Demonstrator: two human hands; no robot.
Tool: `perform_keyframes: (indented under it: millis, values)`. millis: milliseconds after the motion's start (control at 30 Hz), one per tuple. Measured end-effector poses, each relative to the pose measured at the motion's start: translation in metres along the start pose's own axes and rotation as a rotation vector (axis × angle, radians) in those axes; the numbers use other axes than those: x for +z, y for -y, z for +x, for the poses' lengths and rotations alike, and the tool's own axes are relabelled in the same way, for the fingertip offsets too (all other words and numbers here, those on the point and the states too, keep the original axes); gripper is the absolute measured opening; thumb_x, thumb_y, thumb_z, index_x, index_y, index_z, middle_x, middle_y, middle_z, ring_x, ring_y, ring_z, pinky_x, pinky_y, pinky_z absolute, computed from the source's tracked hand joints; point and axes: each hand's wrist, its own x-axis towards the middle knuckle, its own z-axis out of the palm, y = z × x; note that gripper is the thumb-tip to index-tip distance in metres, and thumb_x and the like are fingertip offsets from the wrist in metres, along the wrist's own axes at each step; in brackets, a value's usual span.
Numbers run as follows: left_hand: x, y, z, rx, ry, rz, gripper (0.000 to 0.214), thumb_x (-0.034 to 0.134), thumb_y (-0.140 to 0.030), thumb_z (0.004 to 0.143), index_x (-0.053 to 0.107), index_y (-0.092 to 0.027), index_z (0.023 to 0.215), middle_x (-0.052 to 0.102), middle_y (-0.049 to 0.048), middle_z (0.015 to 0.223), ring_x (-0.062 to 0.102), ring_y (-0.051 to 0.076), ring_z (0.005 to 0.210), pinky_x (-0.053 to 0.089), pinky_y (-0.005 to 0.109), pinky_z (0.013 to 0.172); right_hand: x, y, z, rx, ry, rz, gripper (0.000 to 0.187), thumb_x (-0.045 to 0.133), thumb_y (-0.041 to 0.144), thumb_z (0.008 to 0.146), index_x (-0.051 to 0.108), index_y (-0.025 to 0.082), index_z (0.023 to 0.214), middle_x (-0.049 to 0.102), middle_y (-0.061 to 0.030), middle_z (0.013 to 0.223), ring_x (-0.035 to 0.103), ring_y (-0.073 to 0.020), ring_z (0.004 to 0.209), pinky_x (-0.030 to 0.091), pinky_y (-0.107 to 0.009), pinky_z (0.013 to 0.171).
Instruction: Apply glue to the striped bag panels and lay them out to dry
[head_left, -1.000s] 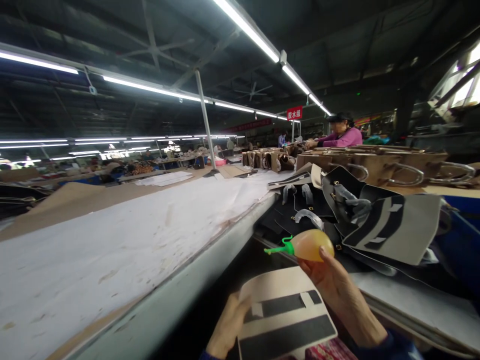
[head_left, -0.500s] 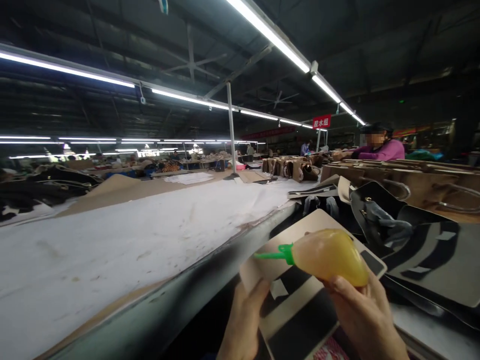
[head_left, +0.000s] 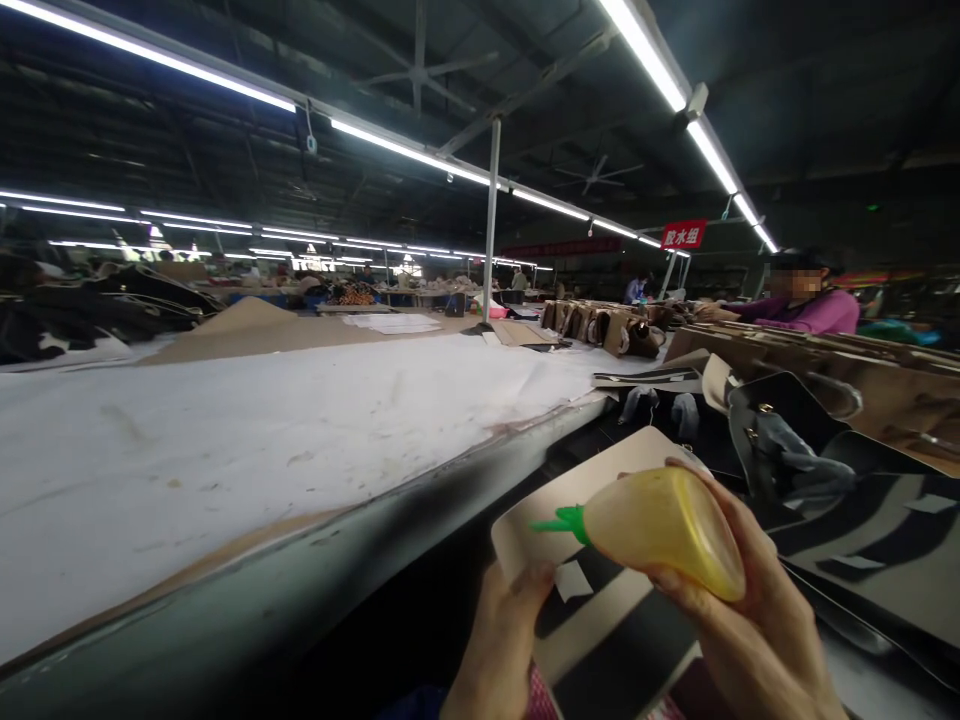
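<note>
My right hand [head_left: 757, 600] is wrapped round a squeeze bottle [head_left: 664, 530] of yellowish liquid, tipped on its side. Its green nozzle [head_left: 561, 524] points left, over the top part of a flat striped panel [head_left: 622, 640]. Beige and black bands run across this panel, and a small pale tab [head_left: 574, 581] sits on it near its left edge. My left hand [head_left: 510, 625] grips that left edge, thumb on the face and the other fingers out of sight behind. Whether the nozzle tip touches the panel I cannot tell.
A long worktable covered in white paper [head_left: 300, 430] stretches away on the left. To the right lie black and beige bag pieces [head_left: 862, 540] and a row of brown bags [head_left: 825, 370]. A person in a purple top [head_left: 825, 312] works beyond them.
The bottle has turned in my right hand so its base faces more toward the lower right. My view has tilted down and shifted left, while my left hand keeps its hold on the panel.
</note>
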Motion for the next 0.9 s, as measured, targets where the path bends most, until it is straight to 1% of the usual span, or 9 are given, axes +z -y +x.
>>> perform_keyframes:
  millis: [67, 133, 233, 400, 467, 533, 667, 800, 900]
  values:
    - [-0.002, 0.006, 0.003, 0.001, 0.008, 0.005, 0.054, 0.084, -0.037, 0.078, 0.072, -0.013, 0.125, 0.080, 0.0154, 0.110, 0.073, 0.035, 0.109, 0.055, 0.041, 0.095, 0.008, 0.015, 0.007, -0.022, 0.060, -0.120, 0.077, 0.096, 0.032, 0.053, 0.070, 0.034, 0.125, 0.066, -0.0046, 0.134, 0.062, -0.0306, 0.123, 0.057, -0.032, 0.097]
    - [-0.004, 0.012, 0.006, 0.009, 0.020, 0.014, 0.049, 0.082, -0.037, 0.080, 0.074, -0.012, 0.121, 0.080, 0.0159, 0.108, 0.072, 0.035, 0.109, 0.055, 0.041, 0.094, 0.017, 0.028, 0.015, -0.048, 0.115, -0.216, 0.071, 0.096, 0.037, 0.054, 0.072, 0.032, 0.121, 0.070, -0.0064, 0.122, 0.064, -0.0325, 0.117, 0.057, -0.039, 0.099]
    - [-0.004, 0.018, 0.009, 0.017, 0.004, 0.017, 0.047, 0.083, -0.036, 0.078, 0.074, -0.011, 0.118, 0.080, 0.0158, 0.105, 0.073, 0.034, 0.105, 0.056, 0.039, 0.091, 0.024, 0.031, 0.020, -0.041, 0.141, -0.249, 0.064, 0.095, 0.040, 0.054, 0.074, 0.031, 0.113, 0.072, -0.0056, 0.112, 0.068, -0.0314, 0.107, 0.059, -0.040, 0.094]
    - [0.002, 0.011, 0.008, 0.024, -0.063, -0.099, 0.047, 0.091, -0.037, 0.065, 0.078, -0.012, 0.104, 0.080, 0.0109, 0.084, 0.076, 0.033, 0.093, 0.058, 0.038, 0.087, 0.012, -0.003, 0.008, 0.104, 0.017, -0.095, 0.076, 0.098, 0.040, 0.048, 0.070, 0.030, 0.119, 0.071, -0.0061, 0.127, 0.070, -0.0288, 0.110, 0.061, -0.029, 0.086]
    - [0.003, 0.007, 0.007, 0.029, -0.086, -0.128, 0.040, 0.092, -0.035, 0.065, 0.078, -0.013, 0.096, 0.078, 0.0083, 0.076, 0.076, 0.032, 0.090, 0.058, 0.038, 0.085, 0.007, -0.019, 0.000, 0.093, -0.052, -0.035, 0.077, 0.098, 0.040, 0.047, 0.069, 0.030, 0.118, 0.073, -0.0051, 0.123, 0.071, -0.0271, 0.109, 0.060, -0.026, 0.086]
    - [0.002, 0.005, 0.005, 0.035, -0.074, -0.123, 0.038, 0.090, -0.033, 0.068, 0.078, -0.014, 0.098, 0.079, 0.0077, 0.077, 0.077, 0.031, 0.090, 0.058, 0.037, 0.085, 0.005, -0.027, -0.008, 0.064, -0.085, -0.011, 0.074, 0.099, 0.037, 0.047, 0.069, 0.031, 0.115, 0.075, -0.0038, 0.119, 0.072, -0.0257, 0.107, 0.060, -0.025, 0.087]
    - [-0.002, 0.005, -0.001, 0.030, -0.019, -0.082, 0.039, 0.085, -0.030, 0.076, 0.076, -0.014, 0.110, 0.081, 0.0101, 0.091, 0.076, 0.031, 0.097, 0.058, 0.039, 0.089, 0.002, -0.028, -0.020, 0.016, -0.043, -0.031, 0.065, 0.096, 0.036, 0.058, 0.067, 0.034, 0.116, 0.074, -0.0043, 0.123, 0.069, -0.0262, 0.114, 0.059, -0.030, 0.094]
    - [-0.001, 0.001, -0.006, 0.007, 0.026, -0.118, 0.043, 0.086, -0.030, 0.074, 0.076, -0.014, 0.113, 0.081, 0.0111, 0.097, 0.074, 0.034, 0.104, 0.055, 0.042, 0.097, -0.007, -0.036, -0.023, -0.063, -0.072, -0.061, 0.061, 0.094, 0.030, 0.061, 0.067, 0.036, 0.116, 0.074, -0.0044, 0.122, 0.071, -0.0304, 0.110, 0.064, -0.038, 0.087]
    - [0.004, -0.004, -0.008, 0.019, 0.043, -0.121, 0.048, 0.087, -0.033, 0.074, 0.076, -0.015, 0.117, 0.080, 0.0119, 0.102, 0.072, 0.035, 0.109, 0.053, 0.043, 0.100, -0.013, -0.046, -0.027, -0.046, -0.083, -0.001, 0.054, 0.093, 0.028, 0.063, 0.069, 0.036, 0.111, 0.073, -0.0047, 0.122, 0.070, -0.0342, 0.112, 0.064, -0.043, 0.088]
